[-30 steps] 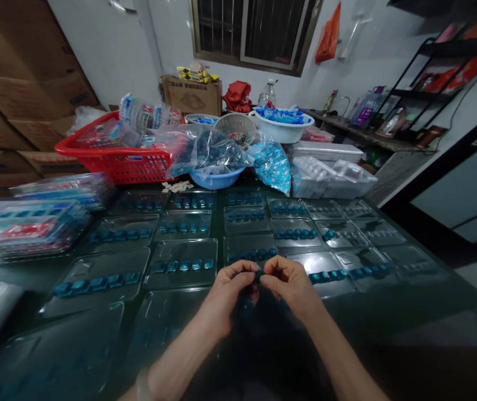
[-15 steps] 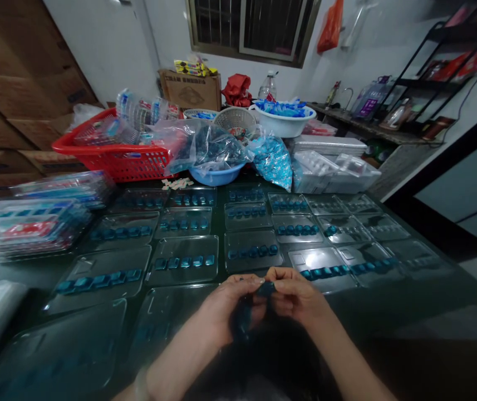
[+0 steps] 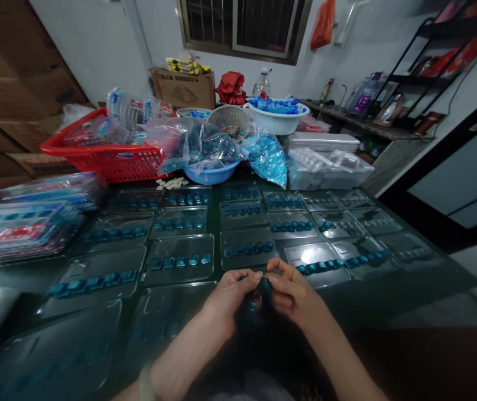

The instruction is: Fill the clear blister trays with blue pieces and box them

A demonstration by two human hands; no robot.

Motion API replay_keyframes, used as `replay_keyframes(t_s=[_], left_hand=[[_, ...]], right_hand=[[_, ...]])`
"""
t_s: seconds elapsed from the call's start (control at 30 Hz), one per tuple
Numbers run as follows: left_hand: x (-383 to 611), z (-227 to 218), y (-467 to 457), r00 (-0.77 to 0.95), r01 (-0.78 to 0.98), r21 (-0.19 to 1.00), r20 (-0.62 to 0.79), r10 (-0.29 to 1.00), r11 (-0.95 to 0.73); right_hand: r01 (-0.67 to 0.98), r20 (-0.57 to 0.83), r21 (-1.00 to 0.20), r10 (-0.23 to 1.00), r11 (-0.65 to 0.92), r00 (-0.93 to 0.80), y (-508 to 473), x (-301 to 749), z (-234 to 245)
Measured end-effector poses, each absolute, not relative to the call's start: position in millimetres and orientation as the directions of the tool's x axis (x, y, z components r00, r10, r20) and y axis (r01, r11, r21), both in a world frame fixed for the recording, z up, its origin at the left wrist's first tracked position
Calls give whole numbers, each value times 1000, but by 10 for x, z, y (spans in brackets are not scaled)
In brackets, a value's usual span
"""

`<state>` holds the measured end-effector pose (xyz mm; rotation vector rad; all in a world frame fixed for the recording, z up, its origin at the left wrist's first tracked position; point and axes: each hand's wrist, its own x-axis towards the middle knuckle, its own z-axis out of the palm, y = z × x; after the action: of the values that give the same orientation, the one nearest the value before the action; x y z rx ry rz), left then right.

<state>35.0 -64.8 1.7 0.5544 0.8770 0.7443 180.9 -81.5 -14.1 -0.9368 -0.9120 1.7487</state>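
Glossy clear plastic blister trays point(image 3: 178, 249), a glossy blue strip point(image 3: 265, 288), a matt corrugated cardboard carton point(image 3: 182, 91), a smooth red plastic basket point(image 3: 108, 167).

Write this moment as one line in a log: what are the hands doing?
left hand: pinching dark blue pods | right hand: pinching the same pods | nearest: clear plastic tray

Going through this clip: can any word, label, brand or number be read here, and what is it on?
Nothing can be read clearly.
Cardboard box at the back: dark print on its side, too blurred to read.
Purple label on a clear pack on the shelf: too small to read.
Red printed card in the stacked trays at left: too blurred to read.
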Motion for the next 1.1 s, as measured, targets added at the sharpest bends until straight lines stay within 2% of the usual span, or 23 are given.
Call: replay_keyframes(t_s=[0.07,0.13,0.23,0.33,0.43,0.6,0.7,0.77,0.83,0.87,0.97,1.1], left_hand=[[360,17,-646,410,-363,667,-513,754,651],[372,17,-630,386,-374,641,-550,741,671],[396,30,-601,399,-384,629,-547,736,676],[429,50,-585,445,-362,614,-547,709,702],[467,63,-586,491,-312,620,-543,681,719],[545,56,-576,525,-216,722,-482,701,658],[563,62,-525,529,-215,681,-521,670,700],[532,75,-476,526,-245,589,-586,616,770],[470,88,-430,509,-294,503,-637,579,813],[434,94,-412,501,-318,477,-649,572,819],[338,109,-381,481,-377,456,-647,591,806],[288,133,-356,422,-390,466,-676,604,794]], right_hand=[[-203,-150,-963,978,-179,-148,-836,1826,-114],[27,-5,-1000,1000,-4,-27,-879,1836,-59],[258,166,-951,985,172,-47,-943,1834,24],[352,229,-906,971,237,-63,-953,1839,57],[333,207,-921,978,204,-26,-927,1865,58],[184,105,-977,994,104,-7,-913,1930,26],[188,56,-981,998,51,24,-826,2150,-30],[287,81,-957,985,35,150,-666,2471,-73],[465,177,-885,922,-3,343,-426,2908,-116],[504,212,-863,890,-23,403,-288,3143,-141],[593,245,-800,848,-97,470,110,3754,-245],[709,232,-676,855,-202,464,408,4107,-421]])
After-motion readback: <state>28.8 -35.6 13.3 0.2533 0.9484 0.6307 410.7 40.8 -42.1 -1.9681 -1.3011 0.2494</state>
